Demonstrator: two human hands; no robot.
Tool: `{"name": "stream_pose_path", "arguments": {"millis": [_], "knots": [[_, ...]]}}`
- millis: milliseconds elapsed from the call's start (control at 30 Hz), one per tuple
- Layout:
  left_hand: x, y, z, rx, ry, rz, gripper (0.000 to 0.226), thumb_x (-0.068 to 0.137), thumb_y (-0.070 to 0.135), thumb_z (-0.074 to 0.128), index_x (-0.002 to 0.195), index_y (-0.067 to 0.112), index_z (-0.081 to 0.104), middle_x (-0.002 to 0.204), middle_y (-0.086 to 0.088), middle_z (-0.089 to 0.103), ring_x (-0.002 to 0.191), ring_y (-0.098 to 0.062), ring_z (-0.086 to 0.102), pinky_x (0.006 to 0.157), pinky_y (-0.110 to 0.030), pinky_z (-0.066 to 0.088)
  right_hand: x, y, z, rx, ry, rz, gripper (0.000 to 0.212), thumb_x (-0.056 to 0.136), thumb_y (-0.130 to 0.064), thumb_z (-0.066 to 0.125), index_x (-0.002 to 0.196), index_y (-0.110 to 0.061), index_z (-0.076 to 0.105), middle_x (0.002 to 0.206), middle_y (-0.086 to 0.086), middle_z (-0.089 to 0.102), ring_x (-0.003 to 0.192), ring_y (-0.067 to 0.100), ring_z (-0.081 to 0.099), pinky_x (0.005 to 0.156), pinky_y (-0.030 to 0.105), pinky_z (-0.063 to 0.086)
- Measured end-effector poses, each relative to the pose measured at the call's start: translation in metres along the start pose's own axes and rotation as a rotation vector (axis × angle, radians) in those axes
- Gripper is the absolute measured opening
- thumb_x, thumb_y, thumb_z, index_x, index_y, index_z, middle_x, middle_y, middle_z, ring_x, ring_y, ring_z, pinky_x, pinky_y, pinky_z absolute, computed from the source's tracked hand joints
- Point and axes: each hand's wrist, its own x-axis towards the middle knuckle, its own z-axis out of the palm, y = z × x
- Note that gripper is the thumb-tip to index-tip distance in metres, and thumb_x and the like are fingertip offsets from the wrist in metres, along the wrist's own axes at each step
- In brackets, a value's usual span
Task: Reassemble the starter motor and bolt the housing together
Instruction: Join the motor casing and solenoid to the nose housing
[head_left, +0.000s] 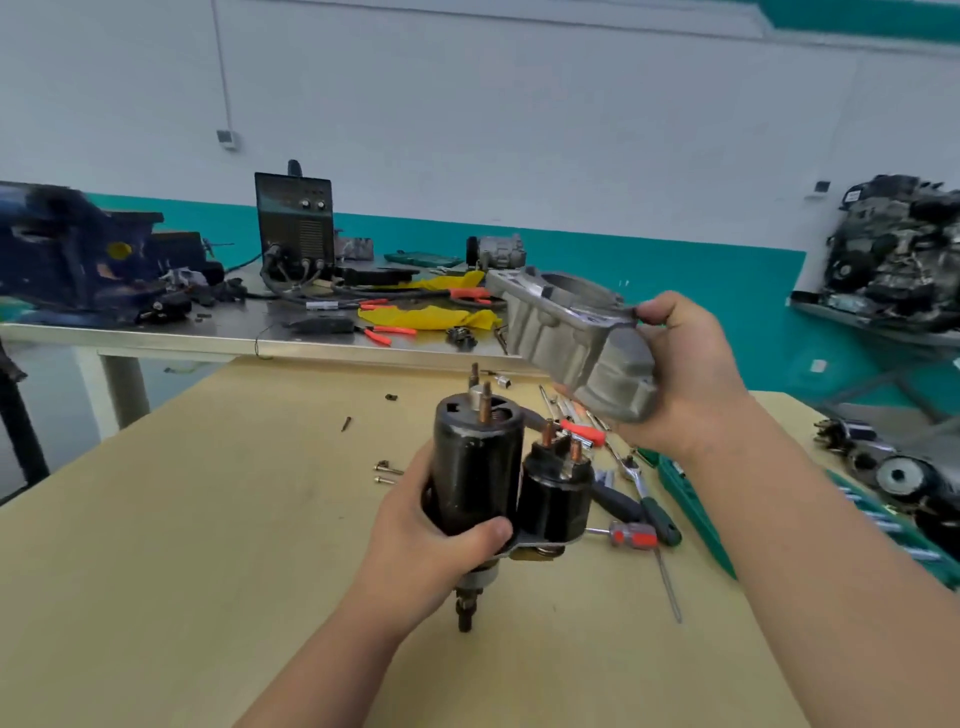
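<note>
Motor (475, 467), black, with solenoid (556, 493) at its right: held above the table (208, 519), centre, left hand (431, 535) wrapped round the body, shaft (466, 608) pointing down and free, probably to take the housing.

Housing (571, 343), grey casting: right hand (685, 374) clamped on its right end, raised farther right, apart from the motor; not yet fitted.

Bolts (387, 473): loose on the table, left of the motor, likely for the final bolting.

Screwdriver (631, 535): on the table, near right.

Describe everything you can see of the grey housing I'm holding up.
The starter housing is a dull grey casting, aluminium by its look, with ribbed sides and a round open bore facing up. It is tilted in the air above the table, gripped at one end by the right hand alone.
</note>
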Motion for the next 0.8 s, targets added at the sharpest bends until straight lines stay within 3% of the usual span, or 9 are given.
{"name": "stream_pose_path", "arguments": {"millis": [133,267,333,400,500,600,700,800], "knots": [[0.002,0.001,0.006,-0.011,-0.052,-0.026,0.05,0.061,0.019,0.078,0.108,0.031,0.063,0.08,0.004,0.067,0.066,-0.013,0.063,0.057,-0.024,0.051,0.004,-0.003,0.01,-0.152,-0.02,0.102,0.037,0.068,-0.029,0.047,0.07,-0.007,0.077,0.082,0.012,0.072,0.067,0.025,0.069,0.06,0.034,0.057],[0.004,-0.001,0.008,-0.043,-0.087,-0.029,0.054,0.064,0.014,0.077,0.113,0.031,0.061,0.079,0.003,0.067,0.062,-0.016,0.062,0.054,-0.03,0.052,0.005,-0.006,0.011,-0.24,-0.047,0.174,0.034,0.069,-0.035,0.055,0.077,-0.01,0.077,0.084,0.011,0.072,0.069,0.024,0.069,0.064,0.033,0.058],[0.005,-0.003,0.008,-0.051,-0.105,-0.023,0.054,0.066,0.012,0.077,0.114,0.03,0.061,0.079,0.002,0.066,0.061,-0.017,0.061,0.054,-0.031,0.052,0.005,-0.008,0.011,-0.272,-0.113,0.187,0.045,0.072,-0.05,0.061,0.086,-0.01,0.077,0.092,0.011,0.073,0.08,0.025,0.071,0.071,0.036,0.059],[0.006,-0.004,0.009,-0.074,-0.118,-0.04,0.056,0.067,0.01,0.078,0.117,0.028,0.06,0.077,0.002,0.064,0.059,-0.02,0.059,0.052,-0.033,0.049,0.005,-0.008,0.01,-0.309,-0.168,0.189,0.048,0.073,-0.056,0.062,0.084,-0.012,0.079,0.093,0.01,0.074,0.084,0.023,0.072,0.071,0.034,0.058],[0.005,-0.006,0.009,-0.076,-0.118,-0.047,0.056,0.067,0.009,0.077,0.117,0.028,0.059,0.078,0.001,0.064,0.06,-0.02,0.059,0.052,-0.031,0.048,0.005,-0.011,0.011,-0.364,-0.138,0.169,0.03,0.075,-0.039,0.062,0.067,-0.015,0.078,0.075,0.005,0.073,0.066,0.019,0.07,0.06,0.028,0.057],[0.006,-0.005,0.009,-0.09,-0.129,-0.052,0.056,0.068,0.008,0.076,0.118,0.027,0.059,0.077,0.0,0.065,0.059,-0.021,0.057,0.051,-0.031,0.047,0.005,-0.018,0.012,-0.382,-0.076,0.153,0.025,0.075,-0.034,0.06,0.083,-0.012,0.07,0.071,0.007,0.07,0.057,0.019,0.066,0.053,0.026,0.055],[0.008,-0.004,0.011,-0.104,-0.146,-0.069,0.057,0.069,0.006,0.075,0.121,0.024,0.057,0.078,0.0,0.064,0.059,-0.022,0.056,0.052,-0.031,0.046,0.005,-0.022,0.013,-0.398,-0.032,0.131,0.029,0.09,-0.03,0.048,0.099,-0.005,0.06,0.081,0.014,0.066,0.05,0.021,0.063,0.041,0.024,0.049],[0.008,-0.004,0.011,-0.101,-0.144,-0.06,0.055,0.069,0.008,0.075,0.119,0.023,0.058,0.077,0.001,0.063,0.057,-0.02,0.055,0.052,-0.03,0.046,0.008,-0.022,0.013,-0.546,0.002,0.152,0.025,0.093,-0.029,0.048,0.083,-0.011,0.06,0.066,0.007,0.067,0.049,0.018,0.063,0.046,0.026,0.053]]}}
